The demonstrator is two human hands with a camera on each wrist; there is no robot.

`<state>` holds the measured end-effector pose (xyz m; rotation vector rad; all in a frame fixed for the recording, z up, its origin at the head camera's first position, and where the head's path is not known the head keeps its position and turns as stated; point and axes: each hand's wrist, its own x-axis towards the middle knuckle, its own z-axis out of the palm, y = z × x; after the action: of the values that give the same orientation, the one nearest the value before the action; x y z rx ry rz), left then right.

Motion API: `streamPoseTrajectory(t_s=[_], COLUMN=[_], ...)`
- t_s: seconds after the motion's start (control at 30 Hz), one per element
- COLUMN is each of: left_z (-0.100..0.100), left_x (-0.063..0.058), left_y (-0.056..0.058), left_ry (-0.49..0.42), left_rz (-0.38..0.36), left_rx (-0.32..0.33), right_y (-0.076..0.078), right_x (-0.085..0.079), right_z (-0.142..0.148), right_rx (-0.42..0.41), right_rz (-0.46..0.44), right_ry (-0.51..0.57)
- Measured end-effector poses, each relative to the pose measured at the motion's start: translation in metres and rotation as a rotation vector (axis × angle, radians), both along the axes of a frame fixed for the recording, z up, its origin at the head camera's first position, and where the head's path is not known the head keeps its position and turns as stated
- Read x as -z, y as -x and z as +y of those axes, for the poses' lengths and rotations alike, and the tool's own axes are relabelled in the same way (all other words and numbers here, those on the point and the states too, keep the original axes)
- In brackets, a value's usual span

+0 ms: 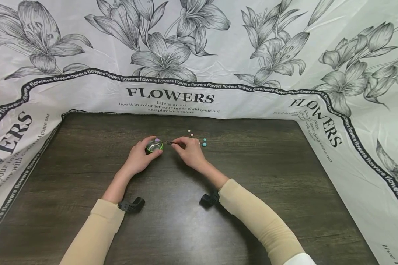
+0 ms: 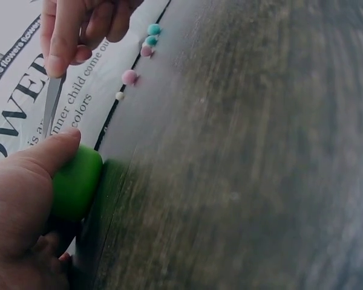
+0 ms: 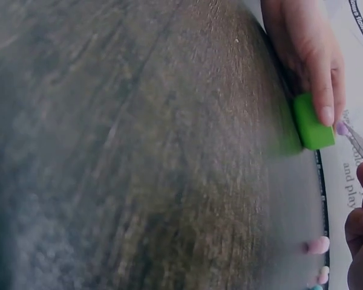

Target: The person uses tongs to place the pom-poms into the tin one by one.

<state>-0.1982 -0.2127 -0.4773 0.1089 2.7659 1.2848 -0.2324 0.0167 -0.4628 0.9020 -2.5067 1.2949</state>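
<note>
Left hand (image 1: 140,156) is wrapped round the green cup (image 2: 77,188), metal inside, which sits upright on the dark bench (image 1: 172,221), left of the right hand (image 1: 191,151). Right hand pinches tweezers (image 2: 53,104), tips pointing at the cup's rim, right by a purple ball (image 3: 342,128); can't tell if they grip it. Two teal balls (image 1: 204,144) lie near the right hand, with pink balls (image 2: 129,77) and a white ball (image 2: 120,96) close by.
</note>
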Motion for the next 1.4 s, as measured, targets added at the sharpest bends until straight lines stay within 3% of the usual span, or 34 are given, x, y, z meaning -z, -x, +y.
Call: streamPoseTrajectory(t_s=[0.93, 1.2, 1.4], left_z=[-0.001, -0.001, 0.002], left_x=[-0.003, -0.005, -0.002], left_y=[-0.002, 0.001, 0.002], left_ry=[0.014, 0.023, 0.014], left_rz=[-0.01, -0.009, 0.007], left_rx=[0.003, 0.002, 0.007], right_y=[-0.006, -0.001, 0.0], right_x=[-0.001, -0.014, -0.017], right_z=[0.002, 0.019, 0.045], right_rx=[-0.021, -0.004, 0.036], right_rz=[-0.057, -0.053, -0.143], right_ry=[0.023, 0.092, 0.169])
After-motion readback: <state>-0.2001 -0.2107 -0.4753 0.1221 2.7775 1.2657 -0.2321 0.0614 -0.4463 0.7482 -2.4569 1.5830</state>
